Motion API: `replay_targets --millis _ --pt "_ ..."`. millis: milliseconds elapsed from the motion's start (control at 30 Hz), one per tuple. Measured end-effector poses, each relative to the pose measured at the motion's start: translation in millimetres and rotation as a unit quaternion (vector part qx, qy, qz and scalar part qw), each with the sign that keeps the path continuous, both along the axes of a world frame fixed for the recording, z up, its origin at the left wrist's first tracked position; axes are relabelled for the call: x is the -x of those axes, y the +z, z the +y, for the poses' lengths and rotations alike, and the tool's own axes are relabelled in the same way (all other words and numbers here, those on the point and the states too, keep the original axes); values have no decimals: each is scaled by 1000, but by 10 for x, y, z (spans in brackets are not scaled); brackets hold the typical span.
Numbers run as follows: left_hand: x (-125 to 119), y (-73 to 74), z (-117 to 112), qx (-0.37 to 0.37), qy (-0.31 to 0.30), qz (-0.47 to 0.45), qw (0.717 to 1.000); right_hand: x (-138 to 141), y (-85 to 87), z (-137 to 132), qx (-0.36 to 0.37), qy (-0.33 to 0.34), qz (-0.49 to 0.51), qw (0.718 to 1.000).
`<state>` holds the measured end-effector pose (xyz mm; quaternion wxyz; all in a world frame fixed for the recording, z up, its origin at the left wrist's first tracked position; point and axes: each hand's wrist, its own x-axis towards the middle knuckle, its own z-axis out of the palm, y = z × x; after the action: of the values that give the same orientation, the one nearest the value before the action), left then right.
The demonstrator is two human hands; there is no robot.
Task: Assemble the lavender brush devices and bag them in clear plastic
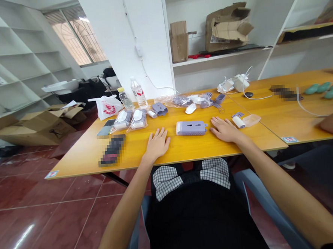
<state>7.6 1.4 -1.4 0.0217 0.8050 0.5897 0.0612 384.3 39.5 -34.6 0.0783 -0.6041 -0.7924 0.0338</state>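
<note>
In the head view, the left hand (157, 144) and right hand (224, 129) lie palm-down on the bench (134, 149), each grip spread and unclenched. Between them, nearer the right, lies a purple case (191, 128); a white cylinder (239, 122) lies beside the right wrist.

Bright, fairly even indoor light fills the room, with paler daylight at the barred window (89, 35). A long white streak of glare lies on the glossy floor (70, 216) at lower left. The left hand (157, 144) and right hand (224, 129) are evenly lit, their outlines slightly soft. The black shirt (200, 220) loses detail. Wide-angle distortion tilts the left shelves (12, 54), and mosaic blocks hide two patches on the table (80, 156).
</note>
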Motion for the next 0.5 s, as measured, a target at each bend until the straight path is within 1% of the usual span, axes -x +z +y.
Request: replay_targets --millis 100,267,400,500 --pt "3 -6 -4 2 -1 -9 1000 0 -1 -3 0 -3 3 1000" --pt "13 -17 -10 -31 3 -45 999 6 4 -23 -12 3 15 1000" --pt "12 -7 -14 -5 -8 -24 1000 18 22 -50 -12 5 19 1000" --pt "5 -1 -29 -11 -2 -27 1000 32 41 -67 -15 -9 37 999"
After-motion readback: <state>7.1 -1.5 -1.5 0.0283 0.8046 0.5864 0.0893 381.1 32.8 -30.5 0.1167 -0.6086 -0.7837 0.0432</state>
